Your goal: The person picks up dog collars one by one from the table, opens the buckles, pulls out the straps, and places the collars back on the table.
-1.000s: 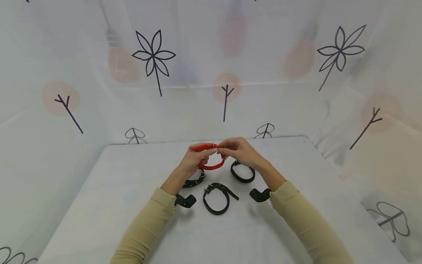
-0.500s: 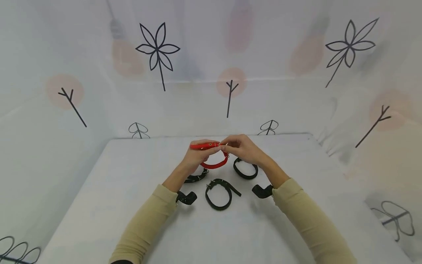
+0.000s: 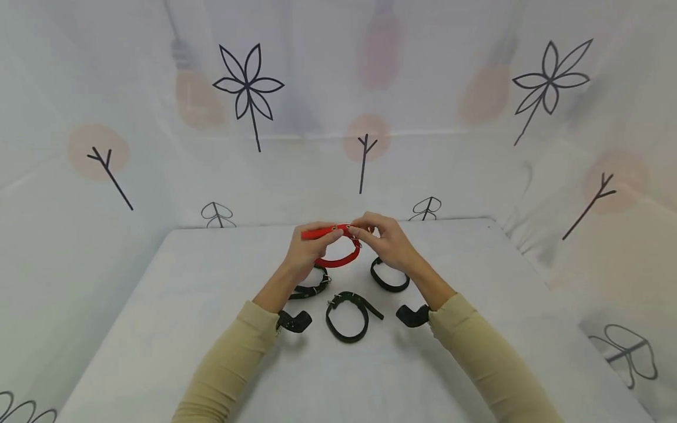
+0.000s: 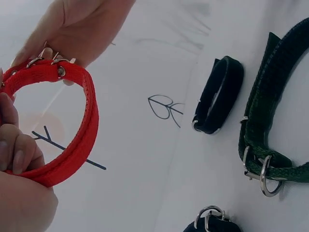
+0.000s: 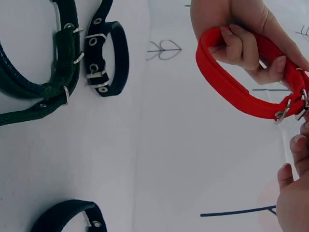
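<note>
A red buckled collar [image 3: 338,263], like a pet's, is held up above the table between both hands. The left hand [image 3: 304,249] has its fingers curled round the band on the left, with the free strap end sticking out past it. At the top, near the buckle, the right hand [image 3: 388,241] pinches the strap with thumb and fingers. Metal eyelets show on the strap there. In the right wrist view, a D-ring and buckle sit on the red collar [image 5: 227,89] right by the right fingertips. The pin of the buckle is partly hidden by the fingers.
On the white table [image 3: 211,276] lie a dark green collar [image 3: 346,339] in front, a dark collar [image 3: 317,291] on the left partly behind the left arm, and a dark collar [image 3: 391,288] on the right. A patterned white cloth [image 3: 307,176] hangs behind.
The red collar and both hands have shifted slightly left and up. The strap has turned so its eyelets show more, and the right fingers have moved on it. Both hands keep hold.
</note>
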The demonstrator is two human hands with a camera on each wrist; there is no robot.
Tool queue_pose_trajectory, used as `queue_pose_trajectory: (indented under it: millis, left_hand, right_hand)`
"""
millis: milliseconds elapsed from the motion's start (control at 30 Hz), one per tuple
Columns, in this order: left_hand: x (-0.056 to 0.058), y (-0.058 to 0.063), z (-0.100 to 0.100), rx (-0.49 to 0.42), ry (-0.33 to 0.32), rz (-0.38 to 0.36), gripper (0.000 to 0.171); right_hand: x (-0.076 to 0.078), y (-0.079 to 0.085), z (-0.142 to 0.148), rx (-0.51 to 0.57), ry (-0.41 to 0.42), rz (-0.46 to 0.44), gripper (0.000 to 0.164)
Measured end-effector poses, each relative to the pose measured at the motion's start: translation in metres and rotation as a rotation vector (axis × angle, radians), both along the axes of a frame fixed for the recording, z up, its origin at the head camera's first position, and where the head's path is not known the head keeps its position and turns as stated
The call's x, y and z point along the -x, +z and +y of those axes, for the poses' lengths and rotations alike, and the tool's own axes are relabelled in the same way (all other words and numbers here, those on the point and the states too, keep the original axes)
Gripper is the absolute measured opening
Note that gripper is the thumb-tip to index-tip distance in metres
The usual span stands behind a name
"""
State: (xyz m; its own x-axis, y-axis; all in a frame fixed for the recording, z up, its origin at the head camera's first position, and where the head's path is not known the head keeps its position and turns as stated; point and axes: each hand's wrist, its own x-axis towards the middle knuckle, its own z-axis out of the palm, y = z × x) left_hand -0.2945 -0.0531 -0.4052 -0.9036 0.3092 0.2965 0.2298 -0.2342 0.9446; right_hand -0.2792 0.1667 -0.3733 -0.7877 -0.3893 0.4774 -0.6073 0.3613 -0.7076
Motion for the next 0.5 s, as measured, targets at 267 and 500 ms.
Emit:
queue_pose_trajectory:
  millis: [267,500]
  left_hand:
    - [0.001,0.007,-0.002,-0.012,-0.053,0.029,0.015]
    - [0.003,0.011,-0.005,0.015,-0.092,0.043,0.015]
  right_hand:
    - [-0.024,0.028,-0.005,0.006,0.002,0.017,0.012]
    - [-0.022,0.039,-0.009,-0.041,0.079,0.0,0.01]
